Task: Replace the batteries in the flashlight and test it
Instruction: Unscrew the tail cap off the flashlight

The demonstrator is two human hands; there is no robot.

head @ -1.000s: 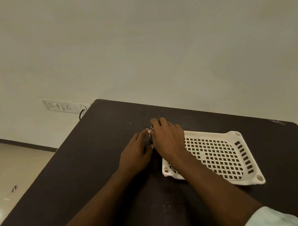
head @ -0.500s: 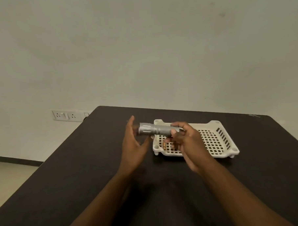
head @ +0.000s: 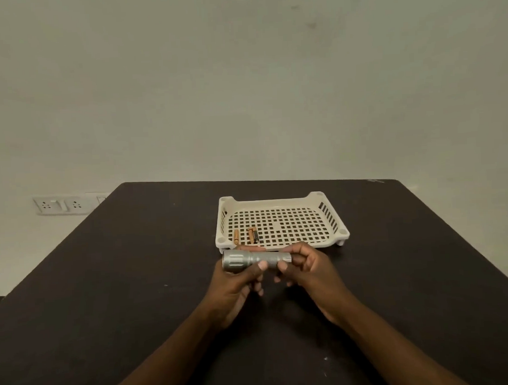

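Note:
A silver flashlight (head: 244, 259) lies level between both hands above the dark table, its wide head pointing left. My left hand (head: 236, 283) grips the head end from below, thumb across the barrel. My right hand (head: 308, 270) pinches the tail end. Just behind, a cream perforated tray (head: 329, 218) holds small batteries at its front left: one orange battery (head: 236, 236) alone, and an orange battery (head: 251, 234) beside a dark battery (head: 255, 236).
The dark table (head: 134, 285) runs to a pale wall. A white socket plate (head: 61, 205) sits on the wall beyond the table's left edge. The table's right edge falls away at the far right.
The flashlight went from the table by the tray up into my right hand, then my left hand closed on its head end. Both hands drew nearer to me; the batteries show now.

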